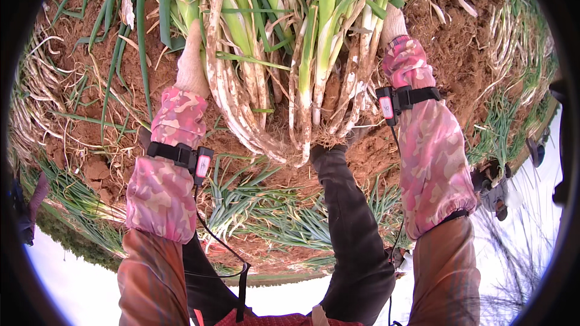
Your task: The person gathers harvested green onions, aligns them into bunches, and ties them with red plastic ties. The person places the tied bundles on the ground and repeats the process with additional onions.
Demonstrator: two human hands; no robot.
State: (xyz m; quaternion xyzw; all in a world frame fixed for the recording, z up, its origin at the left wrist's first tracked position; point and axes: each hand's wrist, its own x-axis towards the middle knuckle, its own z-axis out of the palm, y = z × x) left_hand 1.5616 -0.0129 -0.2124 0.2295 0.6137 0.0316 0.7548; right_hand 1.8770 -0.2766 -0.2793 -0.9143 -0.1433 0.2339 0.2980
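Observation:
A thick bundle of green onions [321, 54] stands between my forearms, its white soil-smeared stalks and roots pointing toward my feet. My left hand [192, 65], in a pale knit glove, reaches into its left side. On the right side, my right hand [395, 21], gloved alike, clasps the bundle from behind the leaves. Leaves hide the fingers of both hands. Some outer stalks [231, 104] bend in a curve at the left. The root tufts [330, 136] hang just over one of my shoes.
Loose green onions [272, 210] lie in rows on reddish soil [453, 54] behind my legs. More piles lie at far left [36, 95] and right [512, 40]. Cables [222, 240] run from the wrist-strapped devices. Another person [496, 194] is at the right edge.

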